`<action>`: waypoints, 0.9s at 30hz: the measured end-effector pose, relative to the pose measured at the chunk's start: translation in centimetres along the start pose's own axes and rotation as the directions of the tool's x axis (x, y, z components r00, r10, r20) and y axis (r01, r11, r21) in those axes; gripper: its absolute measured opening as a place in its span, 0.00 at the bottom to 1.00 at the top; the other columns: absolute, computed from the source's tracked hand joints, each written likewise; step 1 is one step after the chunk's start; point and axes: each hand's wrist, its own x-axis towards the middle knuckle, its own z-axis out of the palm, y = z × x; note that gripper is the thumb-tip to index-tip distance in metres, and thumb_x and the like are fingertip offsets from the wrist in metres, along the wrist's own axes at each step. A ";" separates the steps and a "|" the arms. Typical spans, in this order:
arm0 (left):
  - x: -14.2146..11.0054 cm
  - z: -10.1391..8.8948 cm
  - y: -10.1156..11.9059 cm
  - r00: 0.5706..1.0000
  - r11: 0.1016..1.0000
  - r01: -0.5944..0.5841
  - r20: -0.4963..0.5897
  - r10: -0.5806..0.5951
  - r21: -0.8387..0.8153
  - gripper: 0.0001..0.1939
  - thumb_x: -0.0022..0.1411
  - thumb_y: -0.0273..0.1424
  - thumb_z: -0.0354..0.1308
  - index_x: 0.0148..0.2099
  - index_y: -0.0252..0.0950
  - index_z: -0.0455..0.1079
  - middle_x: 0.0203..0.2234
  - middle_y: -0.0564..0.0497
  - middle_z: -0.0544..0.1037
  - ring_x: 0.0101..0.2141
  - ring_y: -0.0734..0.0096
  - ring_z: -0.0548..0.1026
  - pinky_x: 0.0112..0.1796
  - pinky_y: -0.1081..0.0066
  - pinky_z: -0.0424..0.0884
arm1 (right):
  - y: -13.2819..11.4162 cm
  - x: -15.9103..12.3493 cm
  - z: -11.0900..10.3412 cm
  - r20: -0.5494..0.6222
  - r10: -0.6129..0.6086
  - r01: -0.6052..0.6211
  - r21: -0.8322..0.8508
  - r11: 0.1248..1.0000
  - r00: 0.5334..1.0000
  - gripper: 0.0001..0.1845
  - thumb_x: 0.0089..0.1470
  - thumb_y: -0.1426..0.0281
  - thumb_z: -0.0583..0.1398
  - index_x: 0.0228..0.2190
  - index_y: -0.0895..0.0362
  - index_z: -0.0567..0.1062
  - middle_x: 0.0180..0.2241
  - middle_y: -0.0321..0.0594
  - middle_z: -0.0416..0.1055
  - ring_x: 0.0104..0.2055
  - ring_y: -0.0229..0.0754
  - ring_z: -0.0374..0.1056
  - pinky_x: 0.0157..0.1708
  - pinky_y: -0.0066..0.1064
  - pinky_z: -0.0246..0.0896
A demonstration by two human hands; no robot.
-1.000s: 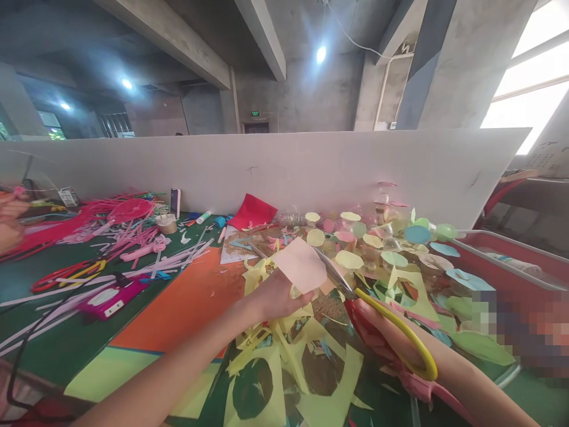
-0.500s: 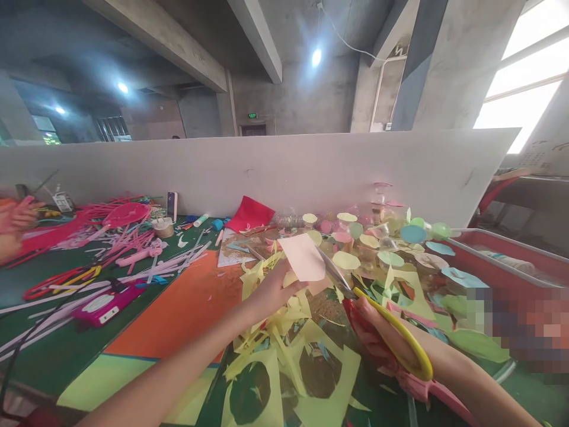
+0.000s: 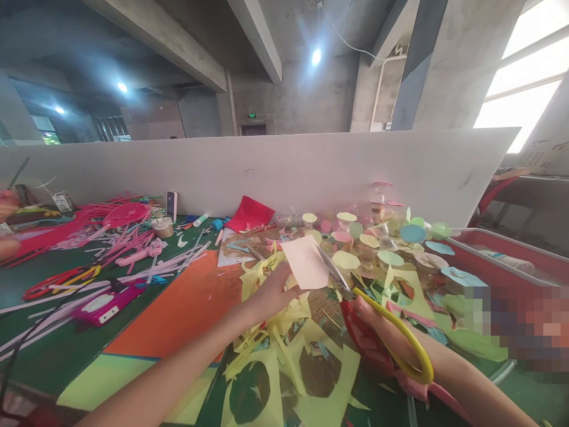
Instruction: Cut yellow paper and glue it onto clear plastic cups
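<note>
My left hand [image 3: 276, 292] pinches a pale pink piece of paper [image 3: 306, 264] by its lower left side. In my right hand [image 3: 372, 323] is a pair of scissors [image 3: 340, 283] with steel blades and a yellow loop handle; another part of the handle looks red. The blades lie along the paper's right edge, pointing up and left. How far apart they stand is hard to make out. Below both hands lie yellow paper offcuts [image 3: 329, 379], some with round holes cut out of them. Yellow and green paper discs [image 3: 347, 260] rest just beyond the blades.
Orange paper [image 3: 178, 308] covers the green table at left. Beyond it are a magenta device [image 3: 106, 303], a pink glue gun [image 3: 140, 254] and red-yellow scissors [image 3: 62, 281]. A red bin [image 3: 493, 252] stands right. A white partition [image 3: 200, 172] runs behind. Another person's hand [image 3: 6, 207] shows far left.
The pink paper has shifted slightly right and down, its right edge cut differently along the blades. The other person's hands at far left have moved further left.
</note>
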 end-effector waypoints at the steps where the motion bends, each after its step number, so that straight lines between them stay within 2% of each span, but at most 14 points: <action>1: 0.0 0.0 0.0 1.000 1.000 0.001 0.001 -0.001 0.003 0.22 0.62 0.42 0.56 0.56 0.42 0.67 0.52 0.46 0.72 0.52 0.53 0.69 0.51 0.57 0.67 | 0.0 0.1 0.1 0.000 0.026 -0.026 0.020 0.999 1.000 0.34 0.53 0.36 0.44 0.19 0.54 0.57 0.16 0.31 0.54 0.18 0.34 0.49 0.19 0.29 0.43; 5: 0.1 0.0 0.1 1.000 1.000 0.014 0.012 -0.014 0.014 0.23 0.61 0.43 0.57 0.57 0.42 0.66 0.54 0.47 0.71 0.54 0.53 0.68 0.52 0.57 0.66 | 0.1 0.1 0.3 0.026 0.088 -0.091 0.156 0.984 0.996 0.35 0.48 0.34 0.47 0.20 0.54 0.56 0.16 0.28 0.50 0.18 0.32 0.43 0.18 0.27 0.37; 9: 0.1 -0.2 0.3 0.999 0.999 0.044 0.028 -0.043 -0.009 0.22 0.61 0.43 0.56 0.56 0.42 0.67 0.53 0.48 0.72 0.55 0.54 0.68 0.54 0.58 0.64 | 0.2 -0.1 -0.1 0.112 0.036 -0.066 0.280 0.958 0.993 0.33 0.48 0.35 0.50 0.23 0.53 0.56 0.18 0.26 0.47 0.20 0.32 0.41 0.17 0.25 0.34; 12: 0.0 -0.4 0.3 0.995 0.997 0.063 0.074 -0.060 -0.037 0.21 0.61 0.43 0.57 0.54 0.42 0.68 0.50 0.48 0.75 0.53 0.55 0.70 0.53 0.59 0.65 | 0.0 -0.2 -0.3 0.184 0.001 -0.058 0.303 0.951 0.983 0.32 0.48 0.35 0.52 0.24 0.53 0.56 0.21 0.26 0.48 0.21 0.32 0.42 0.17 0.24 0.36; 16: 0.0 -0.4 -0.1 0.995 0.998 0.065 0.081 -0.063 -0.018 0.22 0.61 0.44 0.56 0.56 0.42 0.67 0.51 0.47 0.74 0.51 0.54 0.71 0.51 0.59 0.67 | -0.1 -0.1 -0.1 0.133 0.033 -0.063 0.229 0.971 0.991 0.33 0.49 0.36 0.50 0.23 0.53 0.56 0.19 0.27 0.49 0.20 0.31 0.44 0.17 0.24 0.37; 21: -0.1 -0.2 -0.1 0.997 1.000 0.017 0.071 -0.019 0.025 0.25 0.63 0.43 0.54 0.61 0.43 0.61 0.56 0.46 0.68 0.56 0.55 0.65 0.55 0.59 0.62 | 0.0 0.1 0.2 0.045 0.070 -0.074 0.108 0.991 0.997 0.35 0.52 0.36 0.45 0.19 0.55 0.57 0.15 0.29 0.52 0.17 0.31 0.46 0.16 0.25 0.38; 23: -0.1 0.0 0.2 0.999 0.999 0.004 0.049 -0.005 0.033 0.25 0.65 0.42 0.52 0.62 0.42 0.58 0.58 0.45 0.67 0.57 0.56 0.63 0.56 0.59 0.60 | 0.0 0.2 0.3 0.001 0.100 -0.099 0.145 0.985 0.995 0.34 0.51 0.36 0.47 0.19 0.54 0.57 0.15 0.28 0.52 0.16 0.31 0.46 0.15 0.24 0.38; 27: -0.2 0.1 1.2 0.998 0.998 -0.060 0.011 0.060 0.013 0.25 0.68 0.40 0.48 0.64 0.43 0.54 0.61 0.45 0.63 0.59 0.58 0.61 0.58 0.61 0.57 | -0.3 0.1 0.4 0.000 0.094 -0.091 0.237 0.967 0.996 0.33 0.51 0.37 0.50 0.19 0.54 0.55 0.15 0.27 0.50 0.17 0.31 0.44 0.15 0.24 0.38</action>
